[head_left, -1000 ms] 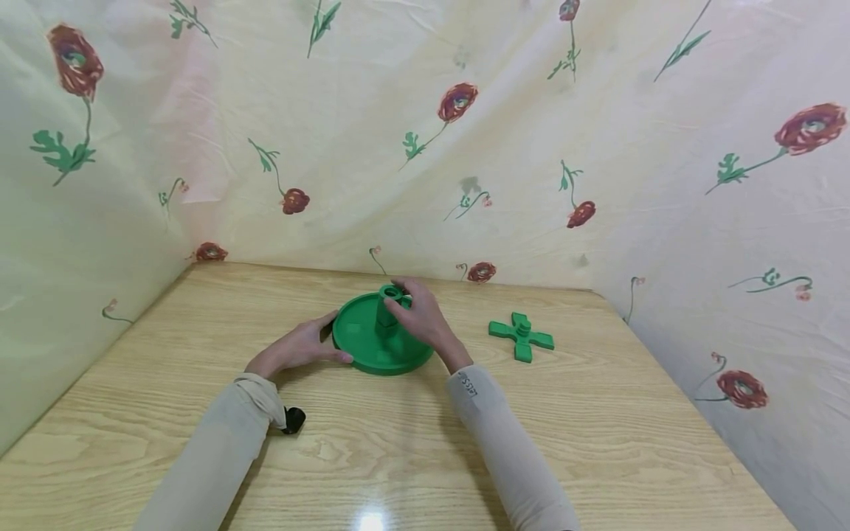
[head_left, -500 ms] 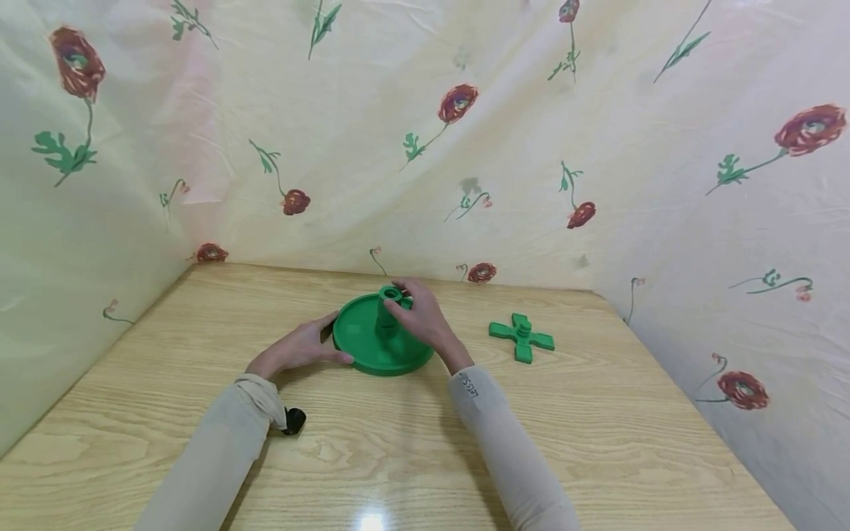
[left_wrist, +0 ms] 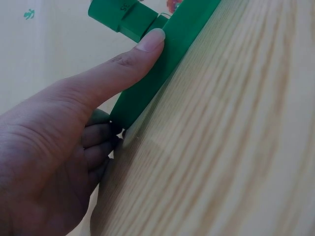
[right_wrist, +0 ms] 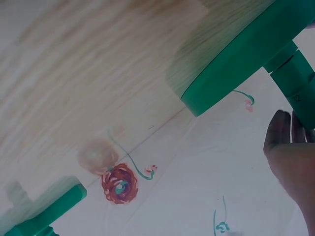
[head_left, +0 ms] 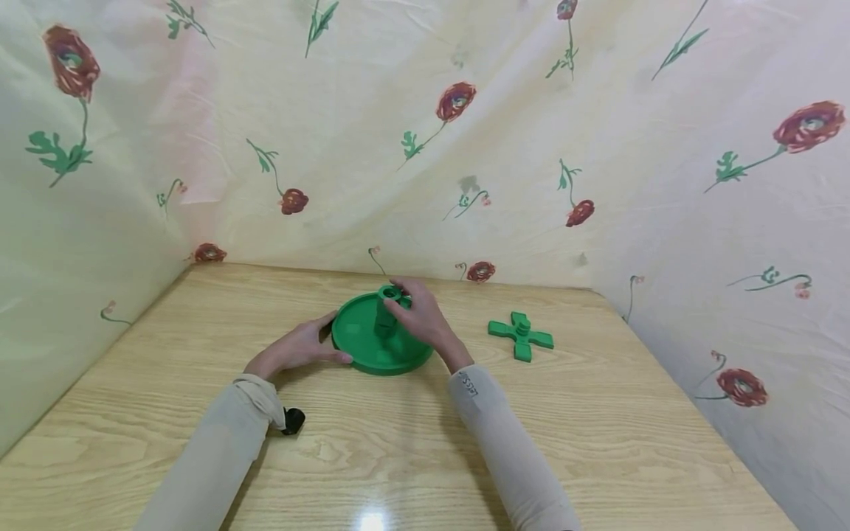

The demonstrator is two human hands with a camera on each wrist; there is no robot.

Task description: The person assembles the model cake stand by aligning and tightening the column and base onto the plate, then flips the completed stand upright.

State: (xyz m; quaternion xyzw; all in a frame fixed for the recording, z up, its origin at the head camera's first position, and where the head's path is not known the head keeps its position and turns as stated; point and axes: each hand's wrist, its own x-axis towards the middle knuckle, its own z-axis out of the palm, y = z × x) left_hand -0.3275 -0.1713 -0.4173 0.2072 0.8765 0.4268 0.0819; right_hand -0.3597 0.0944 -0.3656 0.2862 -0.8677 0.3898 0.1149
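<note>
A round green plate (head_left: 358, 341) with a raised rim lies on the wooden table. From its middle rises an upright green post (head_left: 384, 316) with a hole in its top. My left hand (head_left: 302, 345) holds the plate's left side; in the left wrist view the thumb lies on the side of the rim and the fingers (left_wrist: 101, 135) curl at its edge. My right hand (head_left: 425, 317) grips the post near its top, with the thumb on the near side and fingers behind. In the left wrist view, small digits show on the post (left_wrist: 129, 18).
To the right of the plate lies a green cross-shaped piece (head_left: 521, 339) with a short threaded stub standing up. A small black object (head_left: 293, 420) shows at the left cuff. Flowered cloth (head_left: 425, 147) hangs behind and at both sides of the table (head_left: 598, 442).
</note>
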